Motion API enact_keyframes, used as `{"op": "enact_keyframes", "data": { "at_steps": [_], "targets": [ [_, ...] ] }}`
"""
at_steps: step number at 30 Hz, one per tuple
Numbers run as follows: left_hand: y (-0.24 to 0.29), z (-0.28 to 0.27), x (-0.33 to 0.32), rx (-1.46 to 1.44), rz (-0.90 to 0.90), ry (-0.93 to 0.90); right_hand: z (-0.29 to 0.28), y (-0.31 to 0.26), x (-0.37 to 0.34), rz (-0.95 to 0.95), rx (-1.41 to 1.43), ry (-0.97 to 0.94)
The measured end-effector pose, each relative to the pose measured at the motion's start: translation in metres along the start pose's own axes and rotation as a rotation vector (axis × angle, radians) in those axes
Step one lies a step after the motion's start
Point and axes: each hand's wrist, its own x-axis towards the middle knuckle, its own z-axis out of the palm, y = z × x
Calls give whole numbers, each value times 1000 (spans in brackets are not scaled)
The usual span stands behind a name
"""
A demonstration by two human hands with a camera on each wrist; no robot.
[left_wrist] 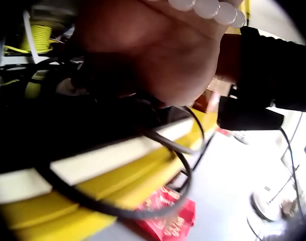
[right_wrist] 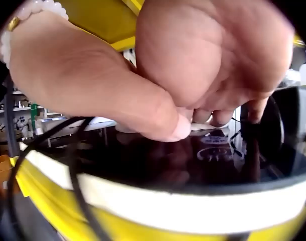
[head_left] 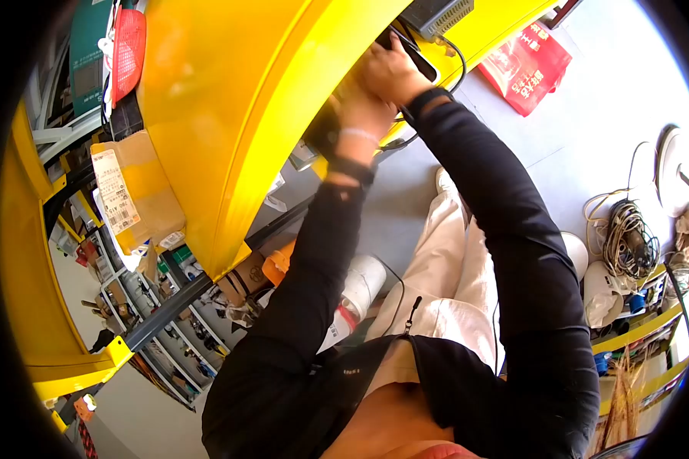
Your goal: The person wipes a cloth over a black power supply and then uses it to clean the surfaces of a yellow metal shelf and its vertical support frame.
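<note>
My left hand (head_left: pixel 364 111), with a bracelet of pale beads, is beside my right hand (head_left: pixel 394 73) at a dark opening in the yellow body. Both reach over a glossy black panel (right_wrist: pixel 163 165) with a white edge. In the right wrist view, the left thumb (right_wrist: pixel 180 128) lies straight at the panel; the left fingers are hidden. My right hand (right_wrist: pixel 213 50) arches above, its fingertips down at the surface over a thin whitish thing (right_wrist: pixel 208 126). Black cables (left_wrist: pixel 165 140) loop below my left hand (left_wrist: pixel 158 55) in the left wrist view.
A grey vented box (head_left: pixel 440 15) is beside the hands. A red bag (head_left: pixel 524 69) lies on the floor (head_left: pixel 547 145). Coiled cable (head_left: pixel 630 243) is at the right; a cardboard box (head_left: pixel 149 183) and shelves (head_left: pixel 157 306) are at the left. A white bucket (head_left: pixel 364 283) stands by the legs.
</note>
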Motion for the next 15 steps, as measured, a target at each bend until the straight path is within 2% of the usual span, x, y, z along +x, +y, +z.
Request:
{"op": "enact_keyframes", "data": {
  "at_steps": [1, 4, 5, 6, 7, 8, 9, 11, 13, 15],
  "targets": [
    [-6, -13, 17, -20, -65, -122, -17, 2, 10, 20, 22, -113],
    [2, -36, 16, -60, -8, -141, -18, -1, 7, 135, 22, -121],
    [7, -27, 5, -92, 28, -66, -10, -4, -7, 237, -45, -1],
    [11, -17, -6, -121, 66, 8, 19, -2, -21, 299, 76, 356],
    [17, -3, -19, -79, 124, 76, -3, -5, -51, 347, 162, 183],
    [27, 4, -35, -101, 148, 91, 25, -3, -70, 355, 160, 290],
    [35, 8, -50, -123, 170, 107, -1, -7, -90, 348, 98, 31],
    [42, 11, -73, -243, 171, 101, 23, -14, -108, 260, -94, 179],
    [38, 9, -74, -259, 113, 71, 16, -10, -106, 161, 124, 133],
    [27, 7, -57, -151, -16, 40, 18, -2, -78, 8, 172, 111]
  ]
}}
